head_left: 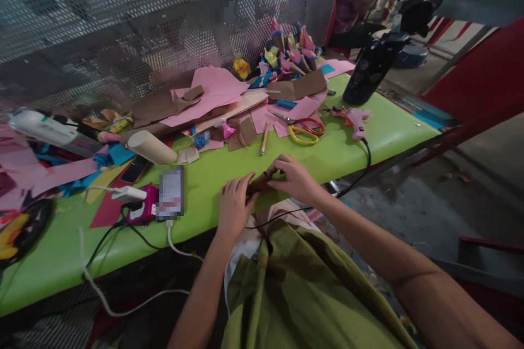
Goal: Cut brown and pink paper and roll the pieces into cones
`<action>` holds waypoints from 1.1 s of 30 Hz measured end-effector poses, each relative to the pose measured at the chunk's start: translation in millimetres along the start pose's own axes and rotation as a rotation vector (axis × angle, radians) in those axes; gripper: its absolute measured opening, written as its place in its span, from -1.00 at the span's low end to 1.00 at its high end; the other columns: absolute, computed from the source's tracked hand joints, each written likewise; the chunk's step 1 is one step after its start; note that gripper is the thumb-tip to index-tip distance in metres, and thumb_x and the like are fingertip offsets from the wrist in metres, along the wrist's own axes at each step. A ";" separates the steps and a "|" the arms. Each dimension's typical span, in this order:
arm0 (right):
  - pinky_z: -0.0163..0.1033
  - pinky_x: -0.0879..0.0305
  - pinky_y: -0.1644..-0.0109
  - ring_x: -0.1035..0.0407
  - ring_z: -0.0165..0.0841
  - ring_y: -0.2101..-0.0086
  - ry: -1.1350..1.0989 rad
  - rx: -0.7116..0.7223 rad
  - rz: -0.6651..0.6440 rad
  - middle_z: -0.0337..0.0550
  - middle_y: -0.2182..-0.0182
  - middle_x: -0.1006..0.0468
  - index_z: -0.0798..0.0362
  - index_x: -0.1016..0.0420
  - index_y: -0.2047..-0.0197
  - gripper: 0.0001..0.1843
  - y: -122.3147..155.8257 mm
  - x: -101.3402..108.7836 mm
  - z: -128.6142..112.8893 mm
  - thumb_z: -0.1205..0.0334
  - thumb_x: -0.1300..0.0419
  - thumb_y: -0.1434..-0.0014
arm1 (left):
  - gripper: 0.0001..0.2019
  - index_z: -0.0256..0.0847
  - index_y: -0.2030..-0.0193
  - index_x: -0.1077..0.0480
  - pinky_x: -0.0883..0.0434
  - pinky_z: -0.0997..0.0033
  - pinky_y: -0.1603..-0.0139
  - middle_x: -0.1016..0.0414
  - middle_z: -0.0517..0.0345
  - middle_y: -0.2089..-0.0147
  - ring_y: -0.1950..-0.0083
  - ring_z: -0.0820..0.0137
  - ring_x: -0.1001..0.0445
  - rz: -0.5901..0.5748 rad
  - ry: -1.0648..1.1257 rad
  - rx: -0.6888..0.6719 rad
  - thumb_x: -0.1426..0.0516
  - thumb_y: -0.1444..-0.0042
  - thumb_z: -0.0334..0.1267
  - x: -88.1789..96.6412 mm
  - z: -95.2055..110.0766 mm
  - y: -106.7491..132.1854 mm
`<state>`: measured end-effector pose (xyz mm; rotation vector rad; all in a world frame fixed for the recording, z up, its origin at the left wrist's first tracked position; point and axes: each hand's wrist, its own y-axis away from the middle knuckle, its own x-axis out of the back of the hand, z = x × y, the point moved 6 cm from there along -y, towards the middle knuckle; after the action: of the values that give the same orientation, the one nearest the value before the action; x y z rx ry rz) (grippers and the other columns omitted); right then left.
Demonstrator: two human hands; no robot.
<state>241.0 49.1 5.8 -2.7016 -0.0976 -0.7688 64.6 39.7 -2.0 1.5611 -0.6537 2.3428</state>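
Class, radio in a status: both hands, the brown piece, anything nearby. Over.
Left hand and right hand both grip brown card piece at green table edge. Pencil and scissors lie beyond, untouched.

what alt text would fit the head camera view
A person's left hand and right hand hold a small brown paper piece at the near edge of a green table. Beyond lie a pencil, scissors, a pink glue gun and pink paper scraps.

Head view, downward over green table (360, 142)
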 end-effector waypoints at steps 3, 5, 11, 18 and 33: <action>-0.18 -0.26 0.07 -0.37 -0.28 0.20 -0.013 0.016 -0.020 -0.17 0.28 -0.48 0.02 -0.58 0.31 -0.83 -2.3 -4.7 -2.9 0.47 -0.34 -0.04 | -0.67 -0.15 -0.18 -0.40 -0.37 0.15 -0.06 -0.56 -0.04 -0.03 -0.05 0.16 -0.47 -0.031 0.082 0.026 -0.12 -0.31 -0.22 -0.3 -0.9 -1.1; -0.19 -0.26 0.08 -0.38 -0.28 0.20 -0.020 0.026 -0.034 -0.17 0.28 -0.49 0.02 -0.59 0.28 -0.82 -3.5 -7.5 -4.0 0.47 -0.34 -0.04 | -0.76 -0.17 -0.06 -0.45 -0.38 0.15 -0.07 -0.57 -0.03 0.03 -0.04 0.17 -0.48 -0.036 0.170 0.052 -0.10 -0.31 -0.22 0.8 -2.9 -1.5; -0.23 -0.27 0.17 -0.39 -0.32 0.27 -0.097 0.003 -0.119 -0.18 0.29 -0.51 0.06 -0.57 0.24 -0.82 -7.6 -13.8 -8.1 0.37 -0.37 -0.03 | -0.80 -0.20 0.08 -0.45 -0.41 0.25 0.01 -0.53 0.00 0.11 0.05 0.24 -0.49 -0.010 0.481 0.152 -0.06 -0.32 -0.19 7.3 -10.0 0.5; -0.29 -0.23 0.25 -0.34 -0.39 0.35 -0.147 0.030 -0.093 -0.25 0.37 -0.51 0.06 -0.50 0.36 -0.82 -14.0 -11.3 -31.7 0.50 -0.30 0.03 | -0.67 -0.18 -0.01 -0.42 -0.44 0.29 -0.01 -0.57 0.05 0.09 0.04 0.26 -0.52 -0.041 0.800 0.222 -0.07 -0.30 -0.01 9.0 -10.8 3.5; -0.29 -0.23 0.25 -0.34 -0.38 0.35 0.067 0.126 -0.135 -0.20 0.37 -0.48 0.07 -0.54 0.40 -0.82 -19.6 -14.9 -59.9 0.54 -0.30 0.04 | -0.46 -0.19 -0.08 -0.50 -0.32 0.15 -0.31 -0.56 -0.05 -0.14 -0.20 0.17 -0.47 0.079 0.811 0.269 -0.03 -0.27 0.21 19.7 -19.2 12.6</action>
<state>195.3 48.2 51.8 -2.5681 -0.3052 -0.8613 35.8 37.5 7.0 0.5283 -0.2081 2.8830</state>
